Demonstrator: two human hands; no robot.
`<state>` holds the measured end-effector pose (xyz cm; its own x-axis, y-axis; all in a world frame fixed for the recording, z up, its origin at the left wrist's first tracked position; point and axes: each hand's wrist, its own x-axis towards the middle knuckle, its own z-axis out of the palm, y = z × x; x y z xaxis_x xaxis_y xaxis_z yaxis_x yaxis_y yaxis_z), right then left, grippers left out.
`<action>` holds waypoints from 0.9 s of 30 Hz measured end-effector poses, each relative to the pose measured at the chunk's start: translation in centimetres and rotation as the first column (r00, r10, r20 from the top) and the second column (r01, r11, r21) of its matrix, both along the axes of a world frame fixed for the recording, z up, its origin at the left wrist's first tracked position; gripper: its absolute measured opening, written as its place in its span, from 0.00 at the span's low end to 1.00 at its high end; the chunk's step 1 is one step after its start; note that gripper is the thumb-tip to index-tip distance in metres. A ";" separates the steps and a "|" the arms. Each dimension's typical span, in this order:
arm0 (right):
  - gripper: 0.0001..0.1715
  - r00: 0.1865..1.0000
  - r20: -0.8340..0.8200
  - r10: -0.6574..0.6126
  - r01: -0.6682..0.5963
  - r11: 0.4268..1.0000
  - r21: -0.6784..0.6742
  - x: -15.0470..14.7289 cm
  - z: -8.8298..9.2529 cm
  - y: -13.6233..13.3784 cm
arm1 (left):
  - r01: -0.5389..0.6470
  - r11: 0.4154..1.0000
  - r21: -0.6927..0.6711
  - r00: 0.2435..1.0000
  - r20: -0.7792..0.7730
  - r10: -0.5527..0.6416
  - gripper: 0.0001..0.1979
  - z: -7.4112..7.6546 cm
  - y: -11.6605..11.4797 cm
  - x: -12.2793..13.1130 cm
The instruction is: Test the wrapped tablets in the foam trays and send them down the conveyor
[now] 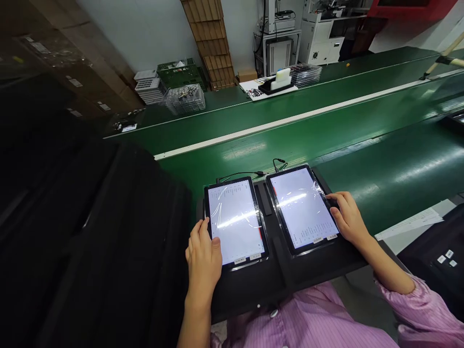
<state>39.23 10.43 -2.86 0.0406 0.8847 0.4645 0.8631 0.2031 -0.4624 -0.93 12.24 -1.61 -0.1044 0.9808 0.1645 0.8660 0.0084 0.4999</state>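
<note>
Two lit tablets lie side by side in a black foam tray (pixel 279 261) in front of me. Thin clear film with glare covers their white screens, and small labels sit along the near edges. My left hand (pixel 205 253) grips the outer edge of the left tablet (pixel 234 217), its thumb by the front and its fingers along the side. On the far side, my right hand (pixel 348 217) has thumb and fingers closed on the outer edge of the right tablet (pixel 299 205). A short black cable (pixel 239 173) is plugged into each tablet's top; part of the fingertips is hidden.
A green conveyor belt (pixel 398 154) runs behind the tray, with a white rail (pixel 290 118). Dark stacked foam (pixel 137 241) rises close on the left. Papers (pixel 413 224) lie at right. Beyond are a clear bin (pixel 188 98), a green crate (pixel 179 75) and stacked cartons (pixel 213 43).
</note>
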 end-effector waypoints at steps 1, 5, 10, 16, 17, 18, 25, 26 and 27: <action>0.31 1.000 0.006 0.005 -0.005 1.000 0.005 0.0 0.0 0.0 | 0.003 1.000 -0.013 1.000 0.003 -0.003 0.33 0.1 0.0 0.0; 0.32 0.989 0.118 0.091 -0.095 0.995 0.032 0.0 0.3 -0.1 | 0.034 0.998 -0.059 0.999 -0.012 -0.035 0.33 0.4 0.0 -0.3; 0.32 0.871 0.373 0.320 -0.334 0.942 -0.030 -0.5 0.5 -0.3 | 0.109 0.990 -0.087 0.982 -0.147 -0.121 0.30 -0.1 -0.1 -0.4; 0.32 0.931 0.292 0.218 -0.218 0.975 -0.032 -0.2 0.3 -0.5 | 0.453 0.886 -0.098 0.861 -0.210 -0.464 0.31 0.6 -0.6 1.0; 0.32 0.944 0.268 0.192 -0.195 0.981 -0.016 -0.2 0.2 -0.5 | 0.467 0.881 -0.079 0.856 -0.210 -0.472 0.33 0.8 -0.6 1.1; 0.32 0.951 0.250 0.180 -0.186 0.983 0.002 -0.1 0.2 -0.6 | 0.455 0.889 -0.055 0.866 -0.208 -0.456 0.36 0.9 -0.6 1.2; 0.31 0.912 0.320 0.256 -0.281 0.959 0.033 -0.3 0.2 -0.4 | 0.105 0.994 -0.018 0.992 -0.072 -0.106 0.41 0.7 -0.4 0.7; 0.30 0.911 0.336 0.239 -0.263 0.964 0.029 -0.4 0.3 -0.4 | 0.079 0.997 -0.019 0.995 -0.053 -0.080 0.42 0.5 -0.3 0.7; 0.29 0.909 0.351 0.222 -0.246 0.969 0.024 -0.6 0.4 -0.3 | 0.061 0.998 -0.019 0.997 -0.040 -0.062 0.42 0.3 -0.2 0.6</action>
